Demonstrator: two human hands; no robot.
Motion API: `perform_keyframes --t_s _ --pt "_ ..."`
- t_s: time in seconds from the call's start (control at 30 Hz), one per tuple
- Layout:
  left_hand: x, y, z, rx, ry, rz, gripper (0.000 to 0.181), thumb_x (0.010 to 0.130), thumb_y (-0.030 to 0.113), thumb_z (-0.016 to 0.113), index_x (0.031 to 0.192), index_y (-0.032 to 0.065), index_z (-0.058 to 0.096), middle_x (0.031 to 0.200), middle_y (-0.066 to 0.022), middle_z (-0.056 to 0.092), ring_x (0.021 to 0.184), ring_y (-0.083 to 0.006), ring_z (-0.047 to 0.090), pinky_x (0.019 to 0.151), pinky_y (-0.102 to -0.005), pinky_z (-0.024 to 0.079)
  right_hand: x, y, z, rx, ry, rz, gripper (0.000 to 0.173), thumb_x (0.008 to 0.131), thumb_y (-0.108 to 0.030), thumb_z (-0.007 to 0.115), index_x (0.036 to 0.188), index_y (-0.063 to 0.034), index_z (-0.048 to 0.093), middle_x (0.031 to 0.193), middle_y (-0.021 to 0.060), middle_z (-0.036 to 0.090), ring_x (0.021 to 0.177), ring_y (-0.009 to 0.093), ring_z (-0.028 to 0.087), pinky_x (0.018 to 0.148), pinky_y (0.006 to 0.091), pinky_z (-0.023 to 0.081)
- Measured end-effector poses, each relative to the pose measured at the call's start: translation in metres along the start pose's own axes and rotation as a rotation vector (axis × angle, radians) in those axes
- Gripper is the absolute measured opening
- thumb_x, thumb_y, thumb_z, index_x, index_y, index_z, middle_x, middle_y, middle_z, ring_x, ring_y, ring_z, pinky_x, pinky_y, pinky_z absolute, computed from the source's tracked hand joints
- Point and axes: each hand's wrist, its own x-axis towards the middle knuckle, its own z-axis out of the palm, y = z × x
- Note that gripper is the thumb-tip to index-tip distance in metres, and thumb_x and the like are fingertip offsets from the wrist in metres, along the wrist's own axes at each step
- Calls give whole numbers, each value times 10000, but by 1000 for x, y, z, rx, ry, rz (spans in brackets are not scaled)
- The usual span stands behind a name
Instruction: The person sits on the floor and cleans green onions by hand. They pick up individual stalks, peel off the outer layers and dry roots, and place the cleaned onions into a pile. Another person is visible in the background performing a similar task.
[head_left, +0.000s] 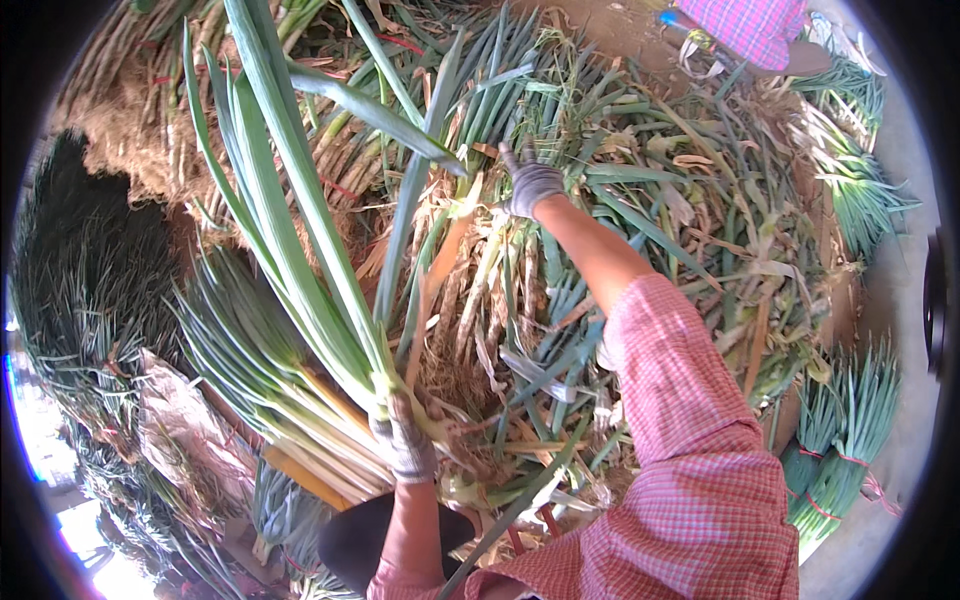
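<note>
My left hand (407, 444), in a grey knit glove with bare-looking fingertips, grips a large green onion (330, 255) near its root end. Its long green leaves fan out toward the top left, and its roots (472, 454) hang right of the glove. Beside that hand lies a row of trimmed green onions (315, 409) with pale stems. Further up, my right hand (534, 184), gloved the same way, reaches over a heap of onions with its fingers apart. I see nothing held in it. Below it lie unpeeled onions (487, 292) with brown stems and dry leaves.
Stripped leaves (697, 195) form a wide pile on the right. Tied onion bundles (844, 450) stand on the concrete floor (877, 517). Rooted bundles (157, 112) are stacked at the top left. Another person's plaid garment (750, 30) shows at the top right.
</note>
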Motion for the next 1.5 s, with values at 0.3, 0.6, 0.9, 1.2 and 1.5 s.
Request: perform_keyframes --t_s 0.3,0.6,0.9,1.2,1.5 --pt "44 -19 2 127 40 38 462 825 475 547 922 27 490 610 -39 486 461 -105 486 415 -223 405 113 116 5 233 247 144 314 894 -303 422 1051 -129 631 1079 162 601 939 296 600 821 393 461" --pt "23 9 -9 -150 51 51 600 801 638 448 935 54 488 597 -43 471 438 -134 472 391 -256 403 -102 449 -141 -189 756 739 472 885 -417 307 1094 -77 559 1063 187 587 1005 360 553 827 439 439" --pt "-47 71 12 -217 24 108 441 884 474 447 1006 52 484 698 -56 547 467 -139 502 408 -245 430 -376 655 -333 207 1679 1209 483 824 -423 495 1013 11 592 1016 147 621 924 242 600 776 358 477" --pt "-80 88 46 -370 -168 137 445 908 441 414 1034 33 542 788 -50 588 581 -134 532 535 -259 453 -432 640 -288 -80 1324 505 402 858 -262 493 1190 -40 443 1127 84 527 985 187 533 842 302 433" --pt "-128 107 94 -60 -297 194 522 836 544 481 909 32 552 682 -116 583 586 -166 549 502 -302 426 -394 114 -131 658 535 -790 244 864 -265 517 1041 -109 577 966 139 589 845 260 574 782 355 448"
